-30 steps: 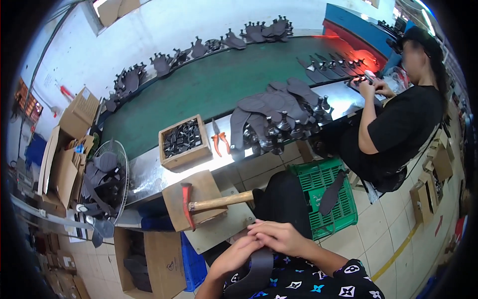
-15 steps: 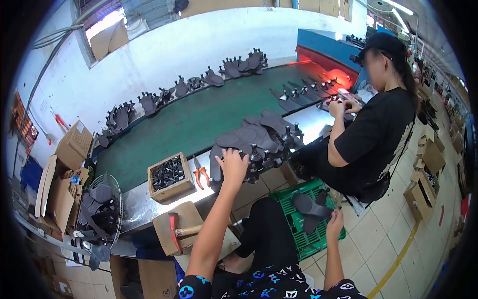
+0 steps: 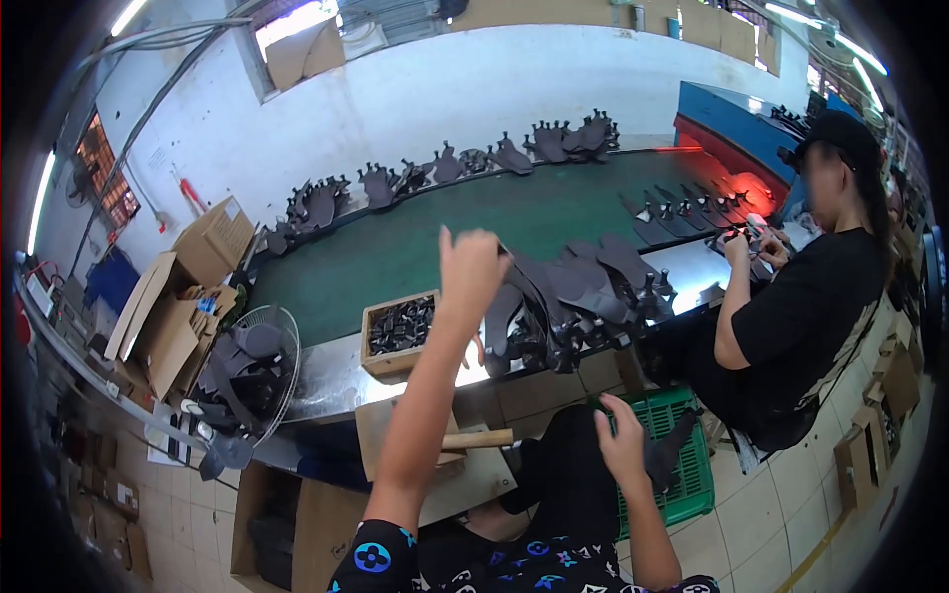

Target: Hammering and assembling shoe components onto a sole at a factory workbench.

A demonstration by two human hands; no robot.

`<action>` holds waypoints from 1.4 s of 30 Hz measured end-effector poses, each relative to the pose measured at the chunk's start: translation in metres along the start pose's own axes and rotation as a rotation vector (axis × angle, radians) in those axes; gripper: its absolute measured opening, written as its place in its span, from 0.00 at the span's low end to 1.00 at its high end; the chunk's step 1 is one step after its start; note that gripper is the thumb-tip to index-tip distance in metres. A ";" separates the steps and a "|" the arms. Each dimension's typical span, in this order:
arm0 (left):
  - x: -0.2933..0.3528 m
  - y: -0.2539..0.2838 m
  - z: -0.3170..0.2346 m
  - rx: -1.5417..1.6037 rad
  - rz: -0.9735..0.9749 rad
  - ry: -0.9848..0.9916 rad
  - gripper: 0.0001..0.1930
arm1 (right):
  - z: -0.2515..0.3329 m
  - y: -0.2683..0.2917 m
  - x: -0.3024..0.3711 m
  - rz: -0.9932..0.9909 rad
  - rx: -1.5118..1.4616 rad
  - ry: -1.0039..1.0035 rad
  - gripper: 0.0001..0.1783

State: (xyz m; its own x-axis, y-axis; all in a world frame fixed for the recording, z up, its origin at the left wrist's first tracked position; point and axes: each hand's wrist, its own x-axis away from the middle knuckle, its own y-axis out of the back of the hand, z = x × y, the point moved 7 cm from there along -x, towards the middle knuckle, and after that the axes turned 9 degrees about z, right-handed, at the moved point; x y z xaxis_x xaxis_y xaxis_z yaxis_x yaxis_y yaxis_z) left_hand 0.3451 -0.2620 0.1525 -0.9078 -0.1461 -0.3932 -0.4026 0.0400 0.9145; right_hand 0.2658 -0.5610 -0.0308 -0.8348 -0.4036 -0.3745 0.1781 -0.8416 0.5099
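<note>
My left hand (image 3: 473, 275) is raised at the near edge of the bench, thumb up, with its fingers closed on the end of a dark grey shoe sole (image 3: 535, 289). That sole tilts up off a pile of similar soles (image 3: 583, 282) with black heels hanging over the bench edge. My right hand (image 3: 623, 443) is open, fingers apart and nothing in it, beside the green plastic crate (image 3: 700, 460). Inside the crate lies a dark sole (image 3: 672, 450), partly hidden by that hand. Pliers with orange handles (image 3: 474, 358) show only in part behind my left forearm.
A wooden box of small black parts (image 3: 371, 361) stands on the metal bench edge. Below, a hammer's wooden handle (image 3: 479, 438) rests on a board. Beyond runs a green conveyor (image 3: 395, 262) with soles along it. At right sits a co-worker (image 3: 791, 296); left, a wire basket (image 3: 295, 346).
My left hand has closed on a sole and lifted its end from the pile. The right hand has let go of the sole in the crate. The view has shifted left.
</note>
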 end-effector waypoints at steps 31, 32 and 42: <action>0.113 -0.070 0.150 0.082 0.032 0.017 0.06 | -0.036 -0.023 0.125 0.116 -0.169 -0.303 0.12; 0.105 -0.093 0.152 -0.018 0.237 -0.021 0.06 | -0.001 -0.025 0.109 0.087 -0.212 -0.204 0.11; 0.105 -0.092 0.174 0.390 0.081 0.030 0.08 | 0.070 -0.037 0.020 0.076 -0.288 -0.006 0.03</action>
State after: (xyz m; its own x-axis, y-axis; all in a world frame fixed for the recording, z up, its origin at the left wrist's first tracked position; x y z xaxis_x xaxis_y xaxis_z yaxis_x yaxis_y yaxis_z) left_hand 0.2665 -0.1091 0.0107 -0.9368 -0.1554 -0.3135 -0.3499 0.4237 0.8355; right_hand 0.2061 -0.5132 -0.0028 -0.8164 -0.4679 -0.3386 0.3797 -0.8766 0.2957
